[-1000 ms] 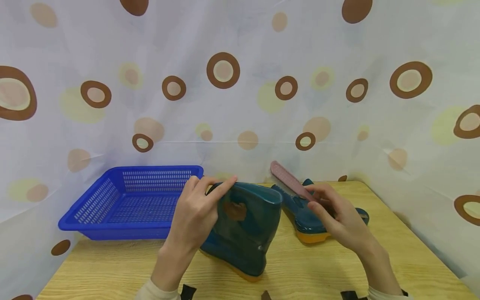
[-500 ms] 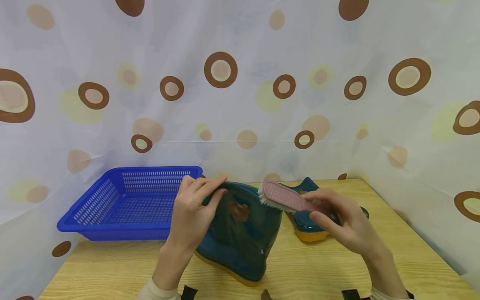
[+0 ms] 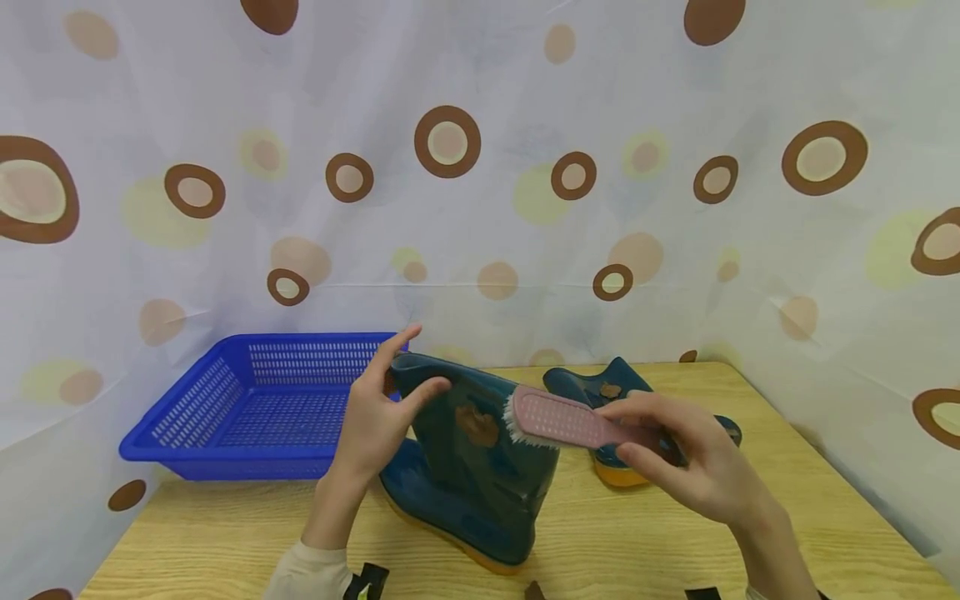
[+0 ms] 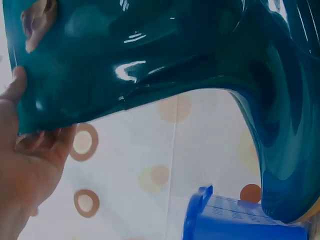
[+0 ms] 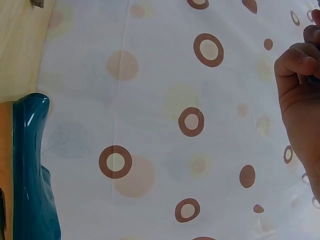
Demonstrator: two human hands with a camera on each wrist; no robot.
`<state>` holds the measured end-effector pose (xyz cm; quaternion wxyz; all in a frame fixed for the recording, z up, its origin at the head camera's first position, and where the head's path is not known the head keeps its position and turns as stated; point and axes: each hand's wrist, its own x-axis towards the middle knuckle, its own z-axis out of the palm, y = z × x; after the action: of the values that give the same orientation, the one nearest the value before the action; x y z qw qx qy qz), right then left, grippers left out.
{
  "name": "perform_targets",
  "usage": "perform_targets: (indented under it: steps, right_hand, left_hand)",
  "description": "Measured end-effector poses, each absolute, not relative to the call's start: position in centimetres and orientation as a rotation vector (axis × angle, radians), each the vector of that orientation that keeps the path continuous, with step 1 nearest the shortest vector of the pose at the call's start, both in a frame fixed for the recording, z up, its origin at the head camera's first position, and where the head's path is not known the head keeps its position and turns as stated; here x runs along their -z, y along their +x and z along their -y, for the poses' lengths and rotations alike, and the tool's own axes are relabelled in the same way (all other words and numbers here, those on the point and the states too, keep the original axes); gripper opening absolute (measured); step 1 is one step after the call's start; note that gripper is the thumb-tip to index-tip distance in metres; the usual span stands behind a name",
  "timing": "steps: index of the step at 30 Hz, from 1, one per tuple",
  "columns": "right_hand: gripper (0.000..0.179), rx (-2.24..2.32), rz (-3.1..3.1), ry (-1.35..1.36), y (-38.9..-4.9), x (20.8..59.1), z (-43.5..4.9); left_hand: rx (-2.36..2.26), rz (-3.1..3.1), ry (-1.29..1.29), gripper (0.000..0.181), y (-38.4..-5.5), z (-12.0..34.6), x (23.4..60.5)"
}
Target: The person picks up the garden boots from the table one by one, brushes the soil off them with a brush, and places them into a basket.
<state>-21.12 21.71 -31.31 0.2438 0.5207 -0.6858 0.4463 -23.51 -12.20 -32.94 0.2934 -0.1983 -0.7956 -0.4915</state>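
My left hand (image 3: 375,417) pinches the top rim of a teal rain boot (image 3: 480,500) in the head view, thumb on the near side. The boot leans on the table, its orange sole down and a brown smear (image 3: 476,425) on its shaft. My right hand (image 3: 693,450) holds a pink scrubbing brush (image 3: 558,419) by its handle. White bristles face the shaft, right of the smear; they seem to touch it. In the left wrist view, fingers (image 4: 55,142) curl behind the rim. The right wrist view shows my right hand (image 5: 302,85) at its edge, brush hidden.
A second teal boot (image 3: 573,385), with an orange sole and a brown smear, lies behind my right hand. A blue perforated basket (image 3: 240,467) stands at the left on the wooden table (image 3: 225,533). A spotted white curtain (image 3: 480,225) hangs behind.
The brush has moved left and down from above the second boot to the near boot's shaft. My left hand has shifted its grip along the rim, and the boot has turned slightly.
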Motion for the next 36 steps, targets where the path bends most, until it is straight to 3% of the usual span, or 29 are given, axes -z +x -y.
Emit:
perform_targets:
  steps: [13,23,36]
  right_hand:
    - [0.033,-1.053,1.899,1.343,-21.4,31.2,-21.3]
    - [0.035,-0.986,1.958,1.180,-21.9,31.4,-21.4]
    - [0.048,-0.921,2.096,0.967,-22.0,31.4,-21.8]
  left_hand:
    - [1.535,2.334,-0.735,0.075,-23.6,15.9,33.2]
    - [1.660,2.318,-0.956,0.060,-23.6,17.0,33.4]
    - [1.567,2.094,-0.794,0.038,-23.9,13.6,33.6]
